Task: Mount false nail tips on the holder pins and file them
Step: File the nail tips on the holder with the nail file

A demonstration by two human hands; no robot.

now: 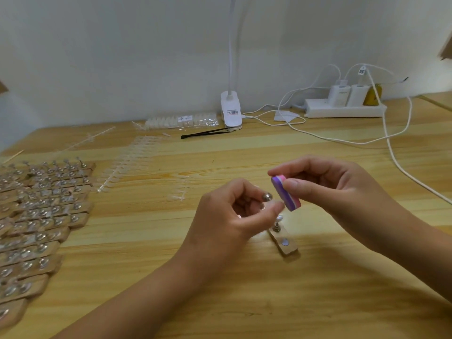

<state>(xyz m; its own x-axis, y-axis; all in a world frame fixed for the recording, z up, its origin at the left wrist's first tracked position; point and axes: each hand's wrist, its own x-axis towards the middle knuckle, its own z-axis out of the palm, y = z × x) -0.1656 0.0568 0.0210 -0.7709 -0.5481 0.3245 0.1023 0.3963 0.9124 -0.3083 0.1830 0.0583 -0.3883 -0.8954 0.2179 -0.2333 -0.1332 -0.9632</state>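
A pale pine-board table (244, 289) fills the view. On its left lies a wide batch of small wooden holder blocks with metal pins (41, 216), packed in rows. To their right, flat on the wood, are clear plastic strips of false nail tips (132, 165). Near the middle, the right hand (342, 192) has its fingers curled and pinches a small purple-and-pink foam file block (285, 194) between thumb and fingertips. The left hand (227, 216) is also curled, pinching a ball-headed metal pin (267, 196) just beside the file's lower end. Whether a nail tip sits on that pin is too blurred to tell. Below both hands, a single wooden holder block (286, 244) rests on the table with one pin upright.
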